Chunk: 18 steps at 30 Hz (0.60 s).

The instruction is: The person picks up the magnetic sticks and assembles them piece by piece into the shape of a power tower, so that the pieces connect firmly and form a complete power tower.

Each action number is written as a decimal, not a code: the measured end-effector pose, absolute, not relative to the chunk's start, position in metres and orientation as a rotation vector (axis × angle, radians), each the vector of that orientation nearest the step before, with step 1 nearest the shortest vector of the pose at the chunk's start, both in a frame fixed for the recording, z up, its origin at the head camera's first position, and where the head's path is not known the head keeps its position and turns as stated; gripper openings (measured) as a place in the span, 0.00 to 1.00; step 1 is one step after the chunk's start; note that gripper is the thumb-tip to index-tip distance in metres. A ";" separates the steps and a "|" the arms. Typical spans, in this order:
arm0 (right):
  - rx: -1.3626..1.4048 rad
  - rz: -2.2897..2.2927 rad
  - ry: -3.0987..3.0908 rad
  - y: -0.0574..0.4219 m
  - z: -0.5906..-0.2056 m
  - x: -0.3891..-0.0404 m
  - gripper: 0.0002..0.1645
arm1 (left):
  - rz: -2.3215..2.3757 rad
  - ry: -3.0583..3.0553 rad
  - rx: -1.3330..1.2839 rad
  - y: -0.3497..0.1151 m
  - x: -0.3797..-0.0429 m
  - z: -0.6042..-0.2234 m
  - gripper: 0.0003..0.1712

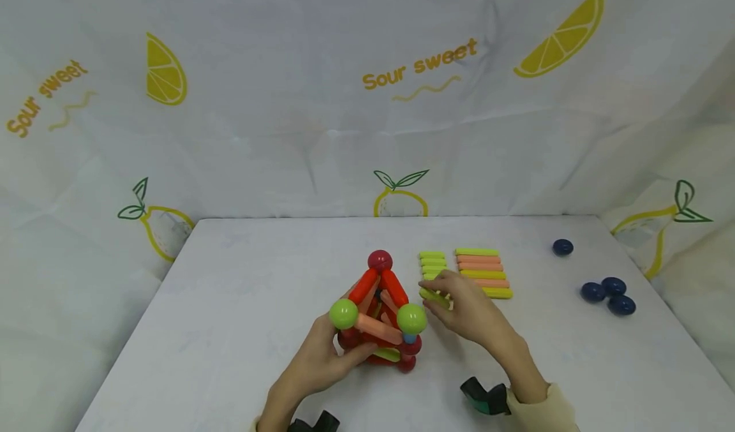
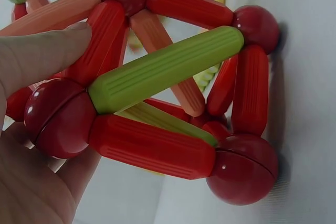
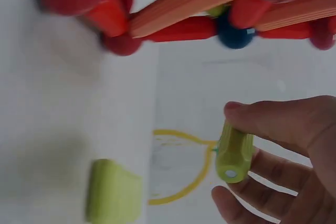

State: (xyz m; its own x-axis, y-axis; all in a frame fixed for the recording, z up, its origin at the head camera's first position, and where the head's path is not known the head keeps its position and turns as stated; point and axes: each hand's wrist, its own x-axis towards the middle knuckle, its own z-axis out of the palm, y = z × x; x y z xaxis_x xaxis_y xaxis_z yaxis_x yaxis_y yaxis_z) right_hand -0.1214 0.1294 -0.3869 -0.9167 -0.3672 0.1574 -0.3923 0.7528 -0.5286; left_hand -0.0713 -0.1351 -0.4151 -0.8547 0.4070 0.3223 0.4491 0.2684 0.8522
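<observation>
A frame of magnetic rods and balls [image 1: 379, 328] stands on the table, made of red, orange and green rods with red, green and blue balls. My left hand [image 1: 327, 358] grips its left side, the thumb [image 2: 47, 51] against a red rod and the other fingers behind. Just right of the frame, my right hand [image 1: 467, 307] pinches a short yellow-green magnetic rod [image 3: 234, 156] between thumb and fingers. In the right wrist view the rod is off the table and apart from the frame. The frame's far side is partly hidden.
Short green rods [image 1: 432, 261] lie in a column behind my right hand. Beside them lies a row of longer green, orange and yellow rods [image 1: 481, 267]. Several dark blue balls [image 1: 614, 286] rest at the table's right. A printed cloth [image 1: 258, 157] hangs behind the table.
</observation>
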 end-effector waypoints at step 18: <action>1.238 1.123 -2.262 0.067 -0.319 -0.078 0.20 | -1.615 -2.461 -0.892 -0.138 -0.070 -0.413 0.25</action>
